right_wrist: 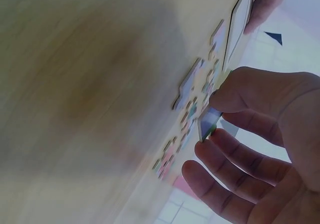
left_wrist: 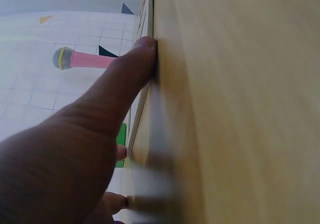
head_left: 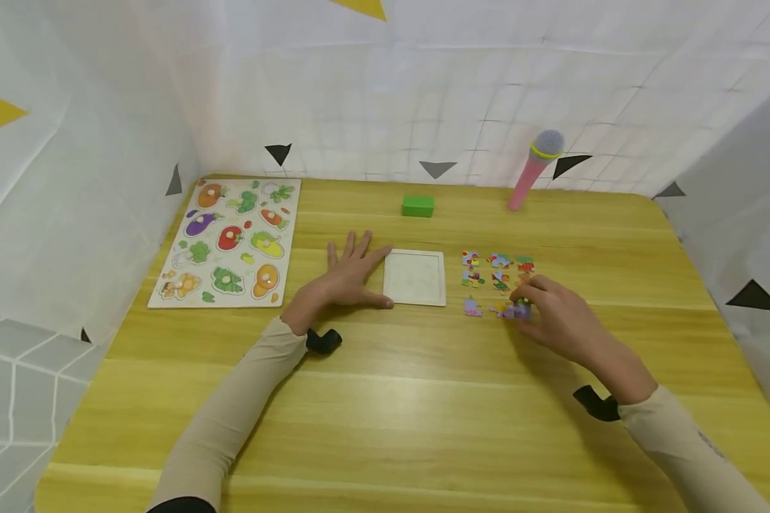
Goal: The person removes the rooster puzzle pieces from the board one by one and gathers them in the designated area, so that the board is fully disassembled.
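Note:
My right hand [head_left: 565, 320] pinches a purple puzzle piece [right_wrist: 209, 121] between thumb and fingers, lifted and tilted above the table in the right wrist view. Beside it lie several loose colourful puzzle pieces [head_left: 500, 261], spaced apart in rows. A pale square puzzle tray [head_left: 414, 278] with a raised rim lies left of them, with no pieces in it. My left hand [head_left: 345, 280] has its fingers spread on the table, the thumb [left_wrist: 145, 47] and index fingertip touching the tray's left edge. Its other fingers are partly hidden in the left wrist view.
A vegetable peg board [head_left: 231, 242] lies at the table's left side. Toward the back stand a green block [head_left: 418, 206] and a pink toy microphone [head_left: 532, 171], near the white cloth wall [head_left: 385, 100]. The wooden table [head_left: 417, 413] extends toward me.

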`<state>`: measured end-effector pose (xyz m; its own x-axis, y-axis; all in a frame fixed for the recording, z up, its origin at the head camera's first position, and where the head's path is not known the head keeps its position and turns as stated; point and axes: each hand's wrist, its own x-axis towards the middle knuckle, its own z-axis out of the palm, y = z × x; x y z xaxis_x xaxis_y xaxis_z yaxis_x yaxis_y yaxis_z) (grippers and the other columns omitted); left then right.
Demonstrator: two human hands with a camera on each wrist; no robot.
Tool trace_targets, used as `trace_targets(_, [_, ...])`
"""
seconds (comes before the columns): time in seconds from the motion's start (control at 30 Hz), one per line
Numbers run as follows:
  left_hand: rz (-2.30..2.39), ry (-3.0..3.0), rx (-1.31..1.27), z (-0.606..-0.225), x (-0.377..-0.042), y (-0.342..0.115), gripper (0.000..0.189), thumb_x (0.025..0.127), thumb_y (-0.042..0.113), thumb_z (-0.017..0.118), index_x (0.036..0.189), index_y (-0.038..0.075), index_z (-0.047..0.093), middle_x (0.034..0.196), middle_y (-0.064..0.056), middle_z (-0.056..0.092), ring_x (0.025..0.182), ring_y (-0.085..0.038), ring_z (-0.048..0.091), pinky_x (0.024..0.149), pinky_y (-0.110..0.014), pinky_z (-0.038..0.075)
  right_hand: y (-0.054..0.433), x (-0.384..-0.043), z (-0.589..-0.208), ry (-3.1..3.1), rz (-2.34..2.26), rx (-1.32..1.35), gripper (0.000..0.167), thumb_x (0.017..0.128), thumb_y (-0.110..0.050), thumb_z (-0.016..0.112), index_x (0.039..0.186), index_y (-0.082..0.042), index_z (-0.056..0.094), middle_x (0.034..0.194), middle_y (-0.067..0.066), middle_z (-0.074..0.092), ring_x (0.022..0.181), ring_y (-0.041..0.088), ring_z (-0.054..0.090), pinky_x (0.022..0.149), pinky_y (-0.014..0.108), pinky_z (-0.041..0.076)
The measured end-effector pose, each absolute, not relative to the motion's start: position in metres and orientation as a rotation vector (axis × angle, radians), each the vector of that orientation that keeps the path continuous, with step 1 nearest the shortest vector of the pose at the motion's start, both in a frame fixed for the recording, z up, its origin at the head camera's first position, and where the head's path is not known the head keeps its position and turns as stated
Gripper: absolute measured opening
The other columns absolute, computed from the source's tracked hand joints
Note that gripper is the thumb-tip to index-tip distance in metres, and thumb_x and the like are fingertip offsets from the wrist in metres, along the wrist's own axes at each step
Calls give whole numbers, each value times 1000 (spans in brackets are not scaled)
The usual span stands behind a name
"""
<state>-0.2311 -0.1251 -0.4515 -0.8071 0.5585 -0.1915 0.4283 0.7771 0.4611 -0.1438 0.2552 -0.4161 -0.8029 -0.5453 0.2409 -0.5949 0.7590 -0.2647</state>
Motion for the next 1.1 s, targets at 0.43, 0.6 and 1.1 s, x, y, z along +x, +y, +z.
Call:
trace_targets(0.43, [593, 2661, 762, -452, -231, -128, 109, 78, 70, 71, 162, 25, 18, 165, -18, -12, 147, -41, -21, 106, -69, -18, 274, -147, -424, -2870, 392, 813, 25, 72, 2, 82, 95, -2, 72, 95, 13, 63, 76, 26, 63, 62, 45, 53])
trace_targets(0.6, [583, 2662, 754, -454, -231, -126, 110, 78, 71, 71, 162, 27, 16, 165, -17, -13, 147, -40, -22, 107, -68, -19, 281, -147, -426, -2940, 402, 802, 27, 73, 2, 82, 99, -2, 72, 99, 15, 63, 79, 28, 63, 66, 47, 54])
trace_targets(1.1, [586, 2666, 756, -453, -230, -126, 109, 78, 71, 71, 162, 26, 18, 166, -17, -12, 148, -39, -21, 107, -68, -17, 281, -152, -431, -2956, 466, 836, 27, 73, 5, 79, 97, -6, 73, 100, 12, 64, 82, 28, 63, 67, 48, 53])
